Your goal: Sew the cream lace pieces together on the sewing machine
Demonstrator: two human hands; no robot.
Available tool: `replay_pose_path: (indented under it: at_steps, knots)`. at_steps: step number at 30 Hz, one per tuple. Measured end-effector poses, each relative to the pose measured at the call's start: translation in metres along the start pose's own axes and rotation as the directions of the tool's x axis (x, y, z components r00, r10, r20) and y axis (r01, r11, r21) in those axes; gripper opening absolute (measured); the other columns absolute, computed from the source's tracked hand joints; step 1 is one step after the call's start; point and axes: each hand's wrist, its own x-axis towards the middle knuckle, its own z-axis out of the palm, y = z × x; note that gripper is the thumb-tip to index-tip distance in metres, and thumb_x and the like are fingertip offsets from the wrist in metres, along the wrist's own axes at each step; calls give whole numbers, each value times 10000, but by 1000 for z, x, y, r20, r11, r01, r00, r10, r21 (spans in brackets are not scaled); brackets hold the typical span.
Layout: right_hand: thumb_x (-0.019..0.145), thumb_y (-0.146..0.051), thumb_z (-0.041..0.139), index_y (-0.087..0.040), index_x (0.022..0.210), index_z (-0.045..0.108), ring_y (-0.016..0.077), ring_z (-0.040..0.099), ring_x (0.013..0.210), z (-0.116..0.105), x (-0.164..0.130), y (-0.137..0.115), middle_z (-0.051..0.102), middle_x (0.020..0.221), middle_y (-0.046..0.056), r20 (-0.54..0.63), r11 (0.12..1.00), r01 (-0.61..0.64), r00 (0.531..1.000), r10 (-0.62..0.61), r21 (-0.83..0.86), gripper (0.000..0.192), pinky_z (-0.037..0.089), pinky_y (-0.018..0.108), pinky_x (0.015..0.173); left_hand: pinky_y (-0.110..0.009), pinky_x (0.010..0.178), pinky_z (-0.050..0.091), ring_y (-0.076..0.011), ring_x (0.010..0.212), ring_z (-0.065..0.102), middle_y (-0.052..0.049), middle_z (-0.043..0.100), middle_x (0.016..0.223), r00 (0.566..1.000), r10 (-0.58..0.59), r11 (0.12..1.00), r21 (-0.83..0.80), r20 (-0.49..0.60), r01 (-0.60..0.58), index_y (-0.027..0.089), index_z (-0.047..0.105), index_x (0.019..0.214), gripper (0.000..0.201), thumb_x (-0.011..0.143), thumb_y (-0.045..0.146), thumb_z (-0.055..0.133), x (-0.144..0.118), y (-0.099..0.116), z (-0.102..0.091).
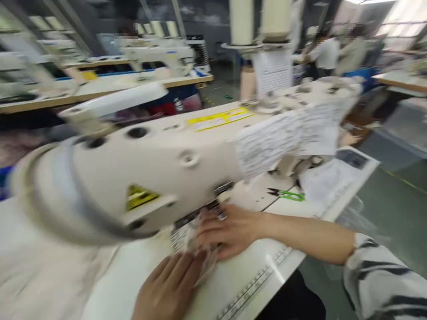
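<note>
A large cream sewing machine (160, 164) stretches across the middle of the view, its head toward the left. Close under its needle area, my right hand (230, 229) is closed on a piece of thin whitish fabric (208, 266), fingers bent over it. Nearer to me, my left hand (170, 284) grips the same fabric's near edge, its fingers pressed together and touching the cloth beside the right hand. Motion blur hides the fingertips and the exact fold of the cloth. Green thread snips (291, 195) lie on the table to the right of the machine.
Pale cloth (43, 275) spreads at the left. A printed ruler strip (253, 284) runs along the table's front edge. Written papers (276, 138) hang on the machine, and thread cones (242, 22) stand behind it. Other people (325, 53) sit in the background.
</note>
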Motion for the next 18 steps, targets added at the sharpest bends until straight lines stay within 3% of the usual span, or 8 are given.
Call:
replay_pose_path:
  at_steps: [5, 10, 15, 18]
  knots:
    - [914, -408, 496, -198, 1163, 527, 179, 529, 1095, 7, 0, -2, 603, 1194, 71, -40, 995, -87, 995, 89, 51, 327, 404, 367, 940, -278, 544, 384, -139, 586, 505, -11, 566, 685, 993, -106, 992, 68, 45, 103, 133, 589, 935, 166, 925, 84, 431, 10, 9, -9]
    - [936, -339, 479, -202, 1068, 557, 176, 569, 1021, 13, -1, -10, 646, 1116, 31, -75, 996, -82, 994, 85, 38, 205, 430, 353, 876, -285, 514, 288, -125, 556, 448, 15, 537, 645, 992, -128, 983, 128, -20, 130, 142, 577, 847, 115, 888, 61, 506, 7, 15, -6]
    - [907, -186, 519, -223, 954, 595, 147, 596, 945, 14, 2, -10, 680, 972, -4, -166, 997, 16, 986, -3, 77, 96, 450, 333, 838, -304, 511, 245, -124, 538, 440, 26, 529, 601, 989, -140, 974, 173, -46, 146, 151, 559, 739, 141, 863, 87, 573, 6, 16, -7]
    - [903, -164, 520, -223, 954, 620, 139, 608, 927, 14, 2, -7, 689, 917, -7, -187, 990, 87, 980, -65, 113, 127, 474, 347, 884, -302, 565, 340, -127, 583, 506, 33, 565, 616, 987, -148, 965, 210, -64, 158, 159, 572, 748, 140, 858, 72, 562, 6, 14, -8]
